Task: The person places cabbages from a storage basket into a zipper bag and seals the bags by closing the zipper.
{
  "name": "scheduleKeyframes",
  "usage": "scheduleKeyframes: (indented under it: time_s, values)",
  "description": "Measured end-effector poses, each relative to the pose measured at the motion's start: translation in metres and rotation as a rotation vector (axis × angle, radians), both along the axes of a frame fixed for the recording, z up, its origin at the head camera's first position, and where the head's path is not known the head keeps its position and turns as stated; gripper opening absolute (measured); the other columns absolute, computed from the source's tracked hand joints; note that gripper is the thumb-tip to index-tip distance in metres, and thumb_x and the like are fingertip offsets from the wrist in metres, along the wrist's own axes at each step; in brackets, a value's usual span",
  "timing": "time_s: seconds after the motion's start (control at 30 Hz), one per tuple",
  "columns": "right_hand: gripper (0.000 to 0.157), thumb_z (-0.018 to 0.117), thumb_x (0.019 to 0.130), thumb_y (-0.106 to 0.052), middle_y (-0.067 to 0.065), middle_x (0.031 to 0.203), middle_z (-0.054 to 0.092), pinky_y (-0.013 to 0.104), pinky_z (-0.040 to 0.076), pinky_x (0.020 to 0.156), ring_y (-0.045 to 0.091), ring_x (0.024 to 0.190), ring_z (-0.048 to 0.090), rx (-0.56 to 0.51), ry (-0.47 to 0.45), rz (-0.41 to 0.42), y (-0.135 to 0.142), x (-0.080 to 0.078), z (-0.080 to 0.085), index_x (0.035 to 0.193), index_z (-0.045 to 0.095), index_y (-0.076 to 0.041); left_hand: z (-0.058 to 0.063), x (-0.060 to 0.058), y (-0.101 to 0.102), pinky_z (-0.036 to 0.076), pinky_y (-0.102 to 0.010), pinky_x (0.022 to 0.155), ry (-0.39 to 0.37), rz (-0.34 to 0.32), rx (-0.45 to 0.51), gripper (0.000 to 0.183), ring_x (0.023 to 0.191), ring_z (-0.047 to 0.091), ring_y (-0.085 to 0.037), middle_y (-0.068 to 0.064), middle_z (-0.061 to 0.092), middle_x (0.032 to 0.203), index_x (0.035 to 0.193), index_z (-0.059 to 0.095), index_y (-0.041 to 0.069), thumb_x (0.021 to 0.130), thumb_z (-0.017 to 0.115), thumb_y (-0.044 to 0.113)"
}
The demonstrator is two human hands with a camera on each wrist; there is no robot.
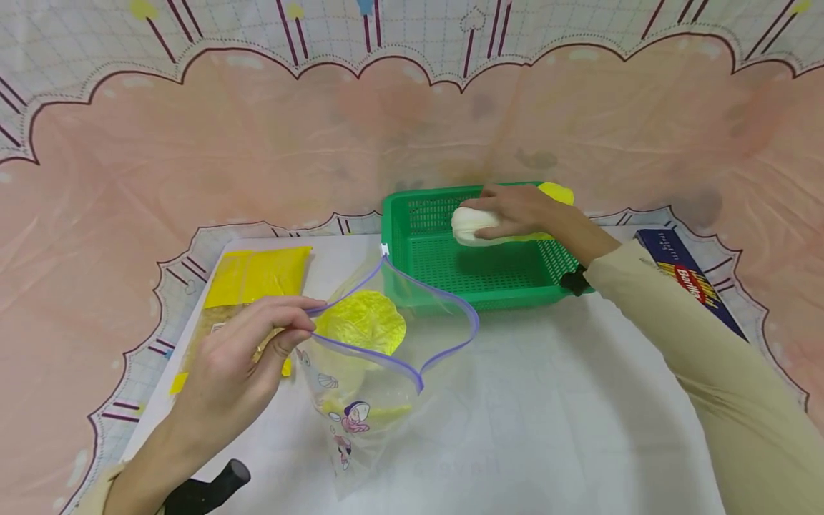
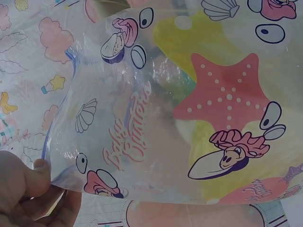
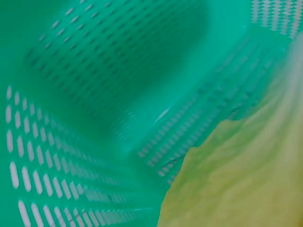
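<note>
My left hand [image 1: 238, 357] pinches the rim of a clear zip bag [image 1: 360, 458] between thumb and fingers. The bag's purple zip edge gapes wide, and a crinkled bright yellow shape [image 1: 363, 322] shows through its mouth. Pink starfish [image 2: 226, 87] and cartoon prints cover the plastic in the left wrist view. Over the green basket [image 1: 476, 297], my right hand [image 1: 521, 207] grips a napa cabbage [image 1: 473, 227] near its white stem end. Its yellow leafy part [image 3: 236, 175] fills the lower right of the right wrist view; in the head view the hand partly hides the cabbage.
On the white tabletop [image 1: 547, 429], a yellow-and-clear packet [image 1: 257, 275] lies at left, partly behind my left hand. A dark blue spaghetti box [image 1: 689, 279] lies at right, partly behind my right sleeve [image 1: 695, 372]. A patterned cloth [image 1: 290, 143] rises behind the table.
</note>
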State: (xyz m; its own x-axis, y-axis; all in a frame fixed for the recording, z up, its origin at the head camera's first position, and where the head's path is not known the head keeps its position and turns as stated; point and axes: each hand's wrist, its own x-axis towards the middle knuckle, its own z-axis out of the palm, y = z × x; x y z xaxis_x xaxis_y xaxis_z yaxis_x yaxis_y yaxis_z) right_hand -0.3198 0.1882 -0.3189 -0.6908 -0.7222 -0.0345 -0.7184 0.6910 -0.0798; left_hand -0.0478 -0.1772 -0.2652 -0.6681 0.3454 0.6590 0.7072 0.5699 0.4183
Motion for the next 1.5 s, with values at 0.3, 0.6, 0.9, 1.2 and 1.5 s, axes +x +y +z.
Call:
scheduleKeyframes:
  time_s: [0.3,0.6,0.9,1.2,1.5]
  values:
    - [0.051,0.061,0.087,-0.048,0.004,0.113,0.056,0.029,0.039,0.059,0.020,0.077,0.055,-0.194,0.080,0.009,-0.004,0.030,0.018,0.134,0.056,-0.028,0.003,-0.002,0.004,0.048,-0.008,0.093,0.034,-0.037,0.012,0.030,0.104,0.065,-0.010,-0.009,0.072,0.104,0.092,0.066,0.000,0.096,0.054,0.027]
    - [0.058,0.054,0.086,-0.065,0.005,0.092,0.062,0.023,0.037,0.049,0.011,0.068,0.050,-0.592,0.246,0.406,-0.034,0.105,0.072,0.120,0.067,-0.020,0.005,-0.001,0.008,0.048,-0.008,0.094,0.013,-0.028,-0.017,0.009,0.104,0.066,-0.014,-0.006,0.071,0.108,0.093,0.065,0.001,0.085,0.067,0.000]
    - [0.053,0.068,0.078,-0.052,-0.003,0.096,0.061,0.018,0.037,0.046,0.006,0.063,0.052,-0.335,0.226,0.559,-0.077,0.156,0.089,0.125,0.063,-0.028,0.005,-0.001,0.012,0.046,-0.006,0.094,-0.041,-0.019,-0.042,0.027,0.107,0.064,-0.013,-0.006,0.070,0.111,0.095,0.064,0.003,0.075,0.071,-0.014]
    - [0.049,0.050,0.091,-0.058,0.001,0.097,0.056,0.022,0.044,0.045,0.012,0.075,0.054,0.010,0.250,0.572,-0.109,0.177,0.092,0.127,0.056,-0.026,0.004,-0.002,0.019,0.045,-0.006,0.095,-0.035,-0.045,-0.055,0.027,0.107,0.064,-0.016,-0.005,0.069,0.113,0.095,0.064,0.008,0.076,0.073,-0.009]
    - [0.055,0.051,0.094,-0.055,0.002,0.115,0.063,0.027,0.056,0.061,0.018,0.089,0.064,0.301,0.193,0.533,-0.135,0.192,0.079,0.138,0.050,-0.021,-0.001,-0.005,0.027,0.044,-0.008,0.097,0.015,-0.018,-0.049,0.022,0.105,0.066,-0.019,-0.006,0.069,0.109,0.091,0.063,0.005,0.096,0.058,0.026]
